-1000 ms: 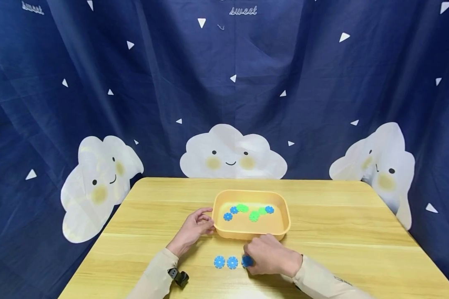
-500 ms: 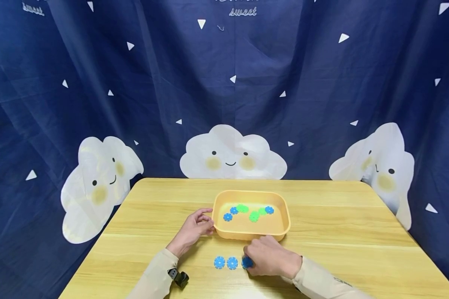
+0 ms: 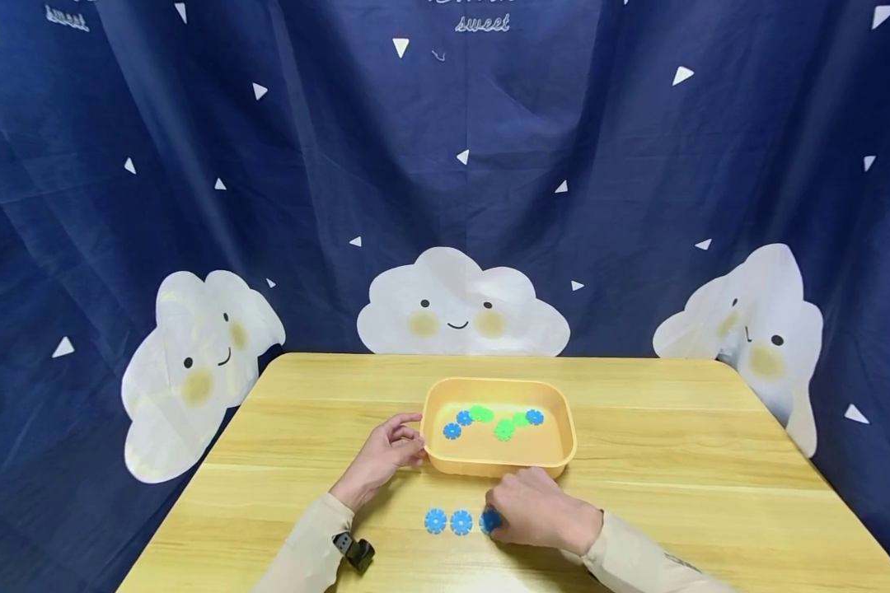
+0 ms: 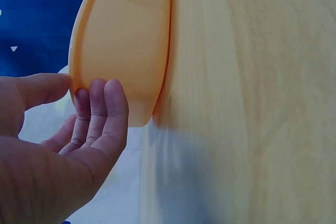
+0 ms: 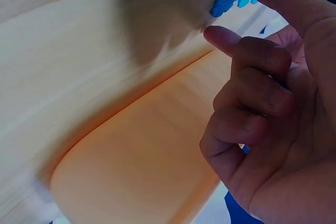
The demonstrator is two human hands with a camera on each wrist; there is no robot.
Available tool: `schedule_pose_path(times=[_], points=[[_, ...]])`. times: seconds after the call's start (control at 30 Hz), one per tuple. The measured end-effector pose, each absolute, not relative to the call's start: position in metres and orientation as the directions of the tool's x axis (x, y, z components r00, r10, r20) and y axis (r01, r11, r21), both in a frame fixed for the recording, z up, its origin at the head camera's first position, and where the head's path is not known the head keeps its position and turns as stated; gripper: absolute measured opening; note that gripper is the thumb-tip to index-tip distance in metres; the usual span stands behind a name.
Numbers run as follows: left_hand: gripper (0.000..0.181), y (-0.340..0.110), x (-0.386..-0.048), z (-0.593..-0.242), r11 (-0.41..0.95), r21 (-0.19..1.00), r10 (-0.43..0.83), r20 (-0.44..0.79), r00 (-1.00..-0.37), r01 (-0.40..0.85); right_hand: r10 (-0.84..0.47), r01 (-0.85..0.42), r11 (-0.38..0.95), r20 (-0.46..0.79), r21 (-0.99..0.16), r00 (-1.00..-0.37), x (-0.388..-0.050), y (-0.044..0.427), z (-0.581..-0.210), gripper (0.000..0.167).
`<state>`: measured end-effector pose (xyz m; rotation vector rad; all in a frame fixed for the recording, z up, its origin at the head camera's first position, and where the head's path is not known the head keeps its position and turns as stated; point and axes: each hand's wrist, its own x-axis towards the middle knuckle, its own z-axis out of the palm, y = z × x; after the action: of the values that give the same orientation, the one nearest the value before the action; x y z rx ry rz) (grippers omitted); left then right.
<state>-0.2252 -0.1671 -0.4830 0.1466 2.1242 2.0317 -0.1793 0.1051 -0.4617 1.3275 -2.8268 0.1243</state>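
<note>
An orange-yellow basin (image 3: 498,468) stands on the table with several blue and green toothed discs inside. At its left end my left hand (image 3: 378,461) rests relaxed; in the left wrist view the thumb of my left hand (image 4: 68,145) touches the rim while the fingers lie against the wall. In front of the basin are a blue disc (image 3: 435,520) and another blue disc (image 3: 461,522), side by side. To their right my right hand (image 3: 540,511) has thumb and forefinger at a third blue disc (image 3: 489,520), partly hidden, its other fingers curled in the right wrist view.
The wooden table (image 3: 675,461) extends around the basin, with a dark blue curtain (image 3: 460,198) with white clouds behind it. A small black device (image 3: 354,550) sits at the left sleeve's cuff.
</note>
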Motion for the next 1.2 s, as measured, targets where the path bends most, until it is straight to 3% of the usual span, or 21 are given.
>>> schedule_pose_path(times=[0.1,0.53,0.87,1.2], points=[[0.052,-0.167,-0.225,-0.482,0.049,0.996,0.203,-0.078,-0.976,-0.069,-0.760,-0.760,0.641,0.048,-0.104,-0.648,-0.179,0.110,-0.460,0.021],[0.051,-0.168,-0.225,-0.482,0.062,0.996,0.184,-0.082,-0.979,-0.071,-0.702,-0.688,0.662,0.075,-0.298,-0.708,-0.201,0.143,-0.418,0.028],[0.050,-0.167,-0.225,-0.482,0.076,0.994,0.185,-0.085,-0.979,-0.072,-0.609,-0.661,0.718,0.261,-0.220,-0.749,-0.241,0.176,-0.408,0.029],[0.050,-0.167,-0.226,-0.486,0.077,0.995,0.194,-0.075,-0.978,-0.061,-0.760,-0.776,0.630,0.231,0.032,-0.608,-0.300,0.186,-0.413,0.030]])
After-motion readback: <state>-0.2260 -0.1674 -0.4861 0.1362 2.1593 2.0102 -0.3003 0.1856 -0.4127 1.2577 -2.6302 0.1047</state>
